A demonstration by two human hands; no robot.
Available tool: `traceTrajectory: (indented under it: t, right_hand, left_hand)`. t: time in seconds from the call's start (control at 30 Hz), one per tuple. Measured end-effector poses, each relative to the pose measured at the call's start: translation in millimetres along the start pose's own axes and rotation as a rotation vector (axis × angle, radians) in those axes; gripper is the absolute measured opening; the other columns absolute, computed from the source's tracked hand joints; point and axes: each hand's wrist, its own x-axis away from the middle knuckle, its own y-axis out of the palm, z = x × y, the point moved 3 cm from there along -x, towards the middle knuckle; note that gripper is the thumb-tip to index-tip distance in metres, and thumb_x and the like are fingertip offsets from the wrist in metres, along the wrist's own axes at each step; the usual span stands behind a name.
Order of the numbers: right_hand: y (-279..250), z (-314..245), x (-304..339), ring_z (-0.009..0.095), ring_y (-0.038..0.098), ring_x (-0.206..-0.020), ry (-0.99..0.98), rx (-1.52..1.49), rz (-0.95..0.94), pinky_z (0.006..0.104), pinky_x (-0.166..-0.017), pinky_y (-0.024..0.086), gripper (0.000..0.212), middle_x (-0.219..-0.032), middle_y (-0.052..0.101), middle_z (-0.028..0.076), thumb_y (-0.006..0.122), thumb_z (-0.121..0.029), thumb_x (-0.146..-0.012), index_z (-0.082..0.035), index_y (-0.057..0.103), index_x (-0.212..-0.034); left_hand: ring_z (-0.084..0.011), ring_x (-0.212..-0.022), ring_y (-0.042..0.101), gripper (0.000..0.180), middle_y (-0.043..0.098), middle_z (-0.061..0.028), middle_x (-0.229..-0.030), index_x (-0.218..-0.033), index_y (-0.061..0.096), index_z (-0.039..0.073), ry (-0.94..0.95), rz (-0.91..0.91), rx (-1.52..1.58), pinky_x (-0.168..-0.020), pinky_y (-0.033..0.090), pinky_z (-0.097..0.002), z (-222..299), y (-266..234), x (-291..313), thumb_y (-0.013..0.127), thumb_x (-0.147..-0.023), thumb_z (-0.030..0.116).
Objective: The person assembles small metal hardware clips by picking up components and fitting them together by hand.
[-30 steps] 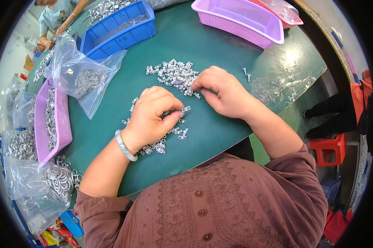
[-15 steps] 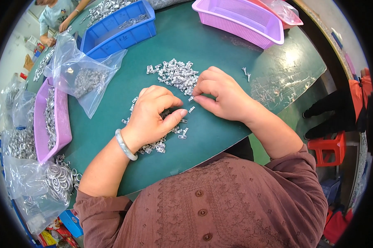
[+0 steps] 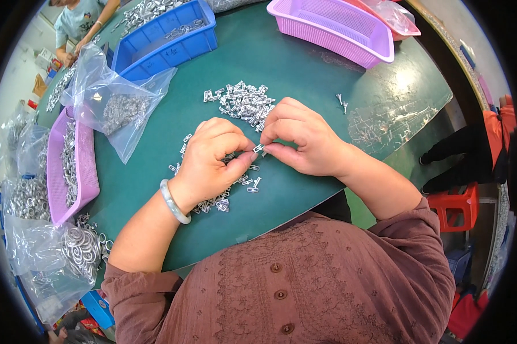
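My left hand (image 3: 212, 163) and my right hand (image 3: 298, 137) meet over a green table (image 3: 304, 74). Between the fingertips of both hands sits one small silver metal clip (image 3: 259, 149). A loose pile of the same clips (image 3: 244, 100) lies just beyond my hands. More clips (image 3: 221, 200) are scattered under and beside my left hand. A pale jade bangle (image 3: 173, 202) circles my left wrist.
A clear plastic bag of metal parts (image 3: 118, 109) lies at the left, before a blue bin (image 3: 167, 40). Purple baskets stand at far right (image 3: 339, 31) and at left (image 3: 69, 166). Bags of metal rings (image 3: 69, 252) sit lower left. Another person (image 3: 81, 23) works far left.
Both hands have drawn together, and their fingertips now pinch one clip between them; before, they rested apart over the clips.
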Motion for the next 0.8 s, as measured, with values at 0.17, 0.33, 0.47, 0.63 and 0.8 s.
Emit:
traceTrajectory:
  t: [0.17, 0.33, 0.47, 0.63, 0.8]
  right_hand:
    - [1, 0, 0, 0.028, 0.054, -0.083, 0.001, -0.012, 0.004, 0.0363, -0.073, 0.046, 0.017, -0.085, 0.058, 0.007, 0.072, 0.0, -0.069, -0.006, 0.062, -0.082]
    - [0, 0, 0, 0.028, 0.054, -0.084, 0.014, -0.027, -0.01, 0.0363, -0.074, 0.046, 0.017, -0.085, 0.058, 0.007, 0.071, 0.001, -0.07, -0.007, 0.062, -0.082]
    - [-5, 5, -1, 0.028, 0.054, -0.086, 0.037, -0.033, -0.02, 0.0365, -0.075, 0.046, 0.021, -0.087, 0.058, 0.007, 0.068, 0.004, -0.069, -0.006, 0.061, -0.085]
    - [-2, 17, 4, 0.029, 0.053, -0.09, 0.155, 0.216, -0.053, 0.0391, -0.081, 0.043, 0.016, -0.09, 0.058, 0.007, 0.066, -0.002, -0.074, -0.007, 0.063, -0.089]
    - [4, 18, 5, 0.029, 0.053, -0.09, 0.171, 0.284, -0.069, 0.039, -0.082, 0.042, 0.012, -0.091, 0.057, 0.007, 0.067, -0.006, -0.076, -0.007, 0.066, -0.088]
  left_hand:
    - [-0.0234, -0.077, 0.056, 0.015, 0.061, -0.0039, -0.08, -0.078, 0.064, 0.009, 0.001, -0.002, 0.005, -0.072, 0.043, -0.0351, 1, 0, -1, 0.076, -0.069, 0.006]
    - [-0.0222, -0.078, 0.057, 0.017, 0.06, -0.0052, -0.08, -0.076, 0.065, 0.006, 0.017, -0.012, -0.025, -0.07, 0.046, -0.0326, 2, -1, -1, 0.077, -0.065, 0.001]
    - [-0.0223, -0.079, 0.057, 0.015, 0.059, -0.0044, -0.079, -0.075, 0.065, 0.008, 0.03, -0.072, -0.031, -0.073, 0.045, -0.0341, 2, -1, -2, 0.076, -0.067, 0.003]
    - [-0.0227, -0.08, 0.057, 0.013, 0.059, -0.004, -0.081, -0.077, 0.065, 0.009, 0.031, -0.154, -0.048, -0.076, 0.043, -0.0351, 3, 0, -1, 0.075, -0.069, 0.006]
    - [-0.0239, -0.086, 0.056, 0.017, 0.06, -0.0058, -0.089, -0.086, 0.066, 0.008, -0.022, -0.127, -0.102, -0.079, 0.042, -0.0357, 5, -1, -1, 0.074, -0.071, 0.008]
